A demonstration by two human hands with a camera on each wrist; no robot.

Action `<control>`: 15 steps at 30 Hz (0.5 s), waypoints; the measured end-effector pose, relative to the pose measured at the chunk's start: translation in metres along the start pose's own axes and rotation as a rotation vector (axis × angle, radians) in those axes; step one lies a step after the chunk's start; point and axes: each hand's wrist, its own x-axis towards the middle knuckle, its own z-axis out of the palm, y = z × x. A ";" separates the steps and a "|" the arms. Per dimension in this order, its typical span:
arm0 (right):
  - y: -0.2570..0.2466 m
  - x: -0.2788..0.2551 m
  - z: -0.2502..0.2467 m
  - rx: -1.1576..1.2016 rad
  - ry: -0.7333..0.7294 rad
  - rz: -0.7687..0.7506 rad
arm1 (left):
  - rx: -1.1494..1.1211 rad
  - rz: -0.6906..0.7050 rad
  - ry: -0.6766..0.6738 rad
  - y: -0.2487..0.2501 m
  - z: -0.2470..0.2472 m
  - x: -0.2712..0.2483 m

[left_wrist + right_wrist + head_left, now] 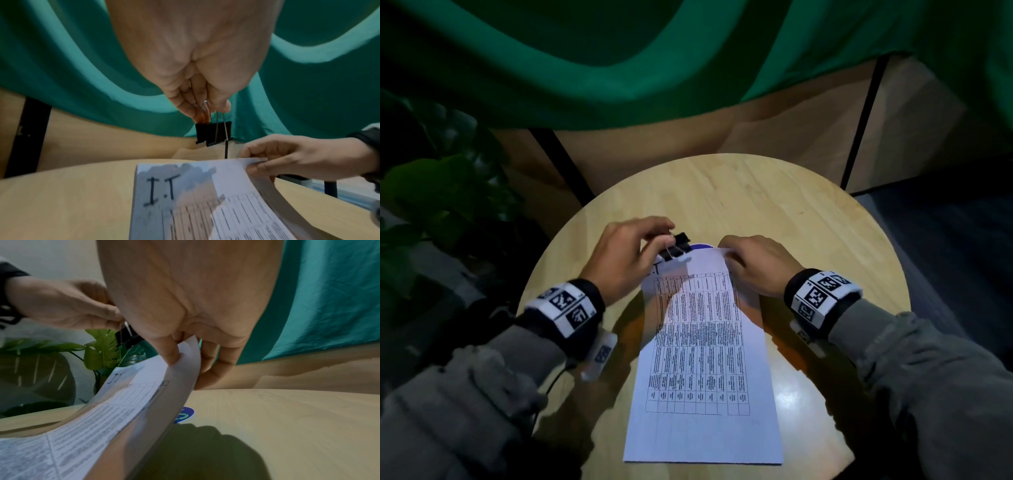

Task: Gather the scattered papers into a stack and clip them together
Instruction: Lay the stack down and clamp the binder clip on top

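A stack of printed papers (702,359) with a table and a handwritten "I.T" lies lengthwise on the round wooden table (774,192). My left hand (626,253) pinches the wire handles of a black binder clip (675,247) and holds it just above the stack's far left corner. From the left wrist view the clip (213,133) hangs in the air over the papers (195,203). My right hand (753,263) pinches the stack's far right corner and lifts it off the table. In the right wrist view the papers (123,410) curve up to that hand's fingers (171,352).
A blue round sticker (185,414) sits on the table under the lifted far edge. A green cloth (654,68) hangs behind the table. A leafy plant (441,192) stands at the left. The table's rim (887,260) curves close on the right.
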 end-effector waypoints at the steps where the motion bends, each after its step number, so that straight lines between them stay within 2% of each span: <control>1: -0.002 -0.001 -0.001 0.000 0.010 -0.012 | 0.014 0.025 -0.008 0.000 -0.005 0.007; 7: -0.013 -0.004 -0.005 0.024 0.047 -0.084 | 0.107 0.129 -0.150 -0.001 -0.007 0.027; 15: -0.018 -0.005 -0.006 0.018 0.066 -0.108 | 0.126 0.130 -0.197 -0.004 0.001 0.024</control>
